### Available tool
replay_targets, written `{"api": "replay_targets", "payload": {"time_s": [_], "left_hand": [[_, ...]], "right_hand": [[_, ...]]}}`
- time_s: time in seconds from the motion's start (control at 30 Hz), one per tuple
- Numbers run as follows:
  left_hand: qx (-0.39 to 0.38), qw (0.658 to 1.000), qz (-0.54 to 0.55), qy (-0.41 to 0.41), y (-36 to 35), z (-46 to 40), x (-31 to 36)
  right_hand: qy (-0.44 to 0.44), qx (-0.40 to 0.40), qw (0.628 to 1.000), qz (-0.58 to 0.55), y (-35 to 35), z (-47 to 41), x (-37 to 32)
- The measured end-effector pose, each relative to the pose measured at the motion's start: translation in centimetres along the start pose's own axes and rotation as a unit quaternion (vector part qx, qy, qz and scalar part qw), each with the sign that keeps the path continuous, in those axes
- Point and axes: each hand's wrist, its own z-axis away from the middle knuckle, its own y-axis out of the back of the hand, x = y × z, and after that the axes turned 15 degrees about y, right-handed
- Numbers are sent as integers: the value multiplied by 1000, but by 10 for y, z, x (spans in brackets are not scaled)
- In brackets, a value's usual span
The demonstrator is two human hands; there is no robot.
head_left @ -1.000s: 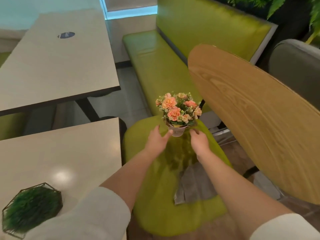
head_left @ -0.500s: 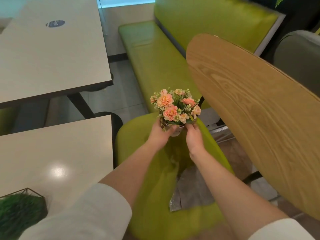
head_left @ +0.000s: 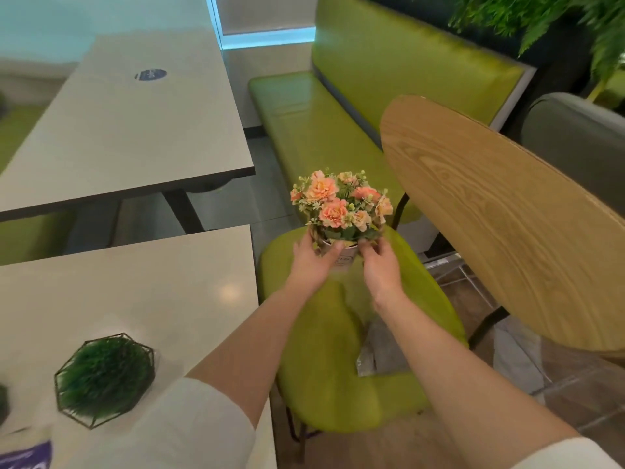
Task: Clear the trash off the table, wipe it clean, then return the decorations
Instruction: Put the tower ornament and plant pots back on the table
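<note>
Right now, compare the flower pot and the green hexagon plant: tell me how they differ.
1. The flower pot is held in both hands, left hand and right hand, over the green chair; the hexagon plant rests on the table.
2. The flower pot carries peach blooms; the hexagon plant is plain green tufts.
3. The flower pot is round and pale; the hexagon plant sits in a dark wire frame.

Both are small table decorations.

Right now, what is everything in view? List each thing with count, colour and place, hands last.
flower pot: 1, peach flowers in a pale pot, held above the chair seat
green chair: 1, lime seat, right of the near table
grey cloth: 1, on the chair seat
grass ornament: 1, green in a dark wire frame, on the near table
near table: 1, beige, lower left
far table: 1, beige, upper left
bench: 1, green, behind the chair
wooden panel: 1, tan, right
left hand: on the pot
right hand: on the pot
</note>
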Motion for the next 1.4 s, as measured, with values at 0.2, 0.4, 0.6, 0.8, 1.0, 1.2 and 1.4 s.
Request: {"api": "replay_targets", "payload": {"time_s": [0.2,0.4,0.6,0.8,1.0,1.2,1.4], "left_hand": [[49,998,-3,-39,76,62,-9],[61,997,27,-39,163,139,-19],[109,993,49,-16,262,195,-56],[140,989,50,-2,342,230,-100],[146,986,74,31,399,244,-147],[159,985,38,48,426,233,-191],[189,977,-6,100,424,212,-231]], "right_hand": [[18,-27,999,-5,-37,67,-46],[42,-49,998,-26,-86,145,-92],[35,-99,994,-36,-159,227,-118],[27,-163,986,14,-222,282,-130],[5,-219,975,49,-276,322,-126],[-19,-237,970,52,-312,341,-103],[-31,-237,967,84,-334,351,-77]]}}
